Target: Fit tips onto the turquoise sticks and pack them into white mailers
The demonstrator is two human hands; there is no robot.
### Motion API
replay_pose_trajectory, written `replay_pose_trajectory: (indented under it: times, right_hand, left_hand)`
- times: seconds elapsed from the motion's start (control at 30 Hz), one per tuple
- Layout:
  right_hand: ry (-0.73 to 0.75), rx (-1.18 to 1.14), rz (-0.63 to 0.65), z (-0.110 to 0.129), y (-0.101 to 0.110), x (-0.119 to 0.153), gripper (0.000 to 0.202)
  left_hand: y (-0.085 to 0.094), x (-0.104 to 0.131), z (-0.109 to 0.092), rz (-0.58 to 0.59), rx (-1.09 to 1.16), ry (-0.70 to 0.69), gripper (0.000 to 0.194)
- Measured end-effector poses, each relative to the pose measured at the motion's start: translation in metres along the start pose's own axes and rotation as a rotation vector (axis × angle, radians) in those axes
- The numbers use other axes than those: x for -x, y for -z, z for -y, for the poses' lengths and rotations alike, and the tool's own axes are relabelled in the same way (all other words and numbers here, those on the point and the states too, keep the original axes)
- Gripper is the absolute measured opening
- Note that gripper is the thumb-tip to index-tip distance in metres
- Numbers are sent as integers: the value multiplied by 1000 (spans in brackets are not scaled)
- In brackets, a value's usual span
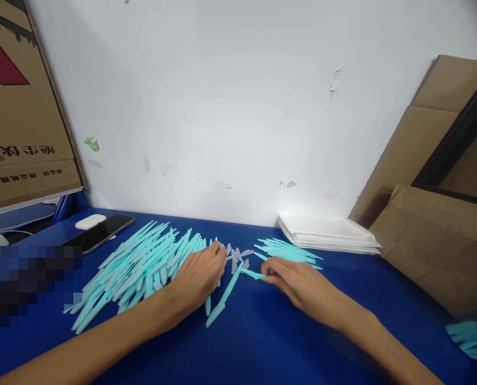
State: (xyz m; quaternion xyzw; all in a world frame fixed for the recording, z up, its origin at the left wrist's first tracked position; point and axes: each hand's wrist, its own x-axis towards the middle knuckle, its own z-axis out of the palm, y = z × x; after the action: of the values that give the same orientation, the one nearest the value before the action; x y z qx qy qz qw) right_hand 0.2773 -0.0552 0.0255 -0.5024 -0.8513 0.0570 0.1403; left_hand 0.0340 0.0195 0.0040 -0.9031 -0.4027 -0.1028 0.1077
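Observation:
My right hand (289, 275) pinches one end of a slim turquoise eyebrow razor (252, 274), which points left just above the blue table. My left hand (204, 267) is closed, its fingertips beside a few small translucent blade covers (238, 254); what it pinches, if anything, is hidden. Another turquoise razor (225, 299) lies slanted between my hands, and one more shows partly beneath my left hand. A large heap of the same razors (142, 267) spreads to the left. Beyond my right hand lies a smaller, flatter group of razors (289, 251), roughly side by side.
A phone (100, 233) and a white case (90, 221) lie at the back left. White flat sheets (329, 233) are stacked against the wall. Cardboard boxes stand at the left (22, 123) and right (427, 246). More turquoise pieces (473, 337) show at the right edge.

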Motion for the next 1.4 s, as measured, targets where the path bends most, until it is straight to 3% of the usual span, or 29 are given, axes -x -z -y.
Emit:
replay_pose_trajectory:
  times: [0.23,0.53,0.7,0.93,1.07,1.17,1.3,1.4]
  right_hand:
    - [17,7,-112,-4,2,-2,22]
    - [14,54,-140,-9,0,-2,20]
    - [119,31,-197,-5,-7,-4,22]
    - [215,103,-306,0,-16,2,37]
    - [261,115,-291,1,-13,1,39]
    - [271,133,-306,0,-10,-1,28]
    - [112,229,-430,-7,-2,-2,30]
    - [-36,293,-453,-19,3,-1,30]
  left_hand:
    - [-1,5,0,-139,192,-101,26]
    - [-7,9,3,-320,259,-183,26]
    - [-7,13,-6,-356,386,-256,24]
    - [-6,17,-14,-441,643,-243,18]
    - [-1,21,-16,-293,476,-268,22]
    - [3,24,-19,-190,291,-299,27]
    - [7,19,-12,-253,83,-332,37]
    - [12,10,3,-332,-101,-256,45]
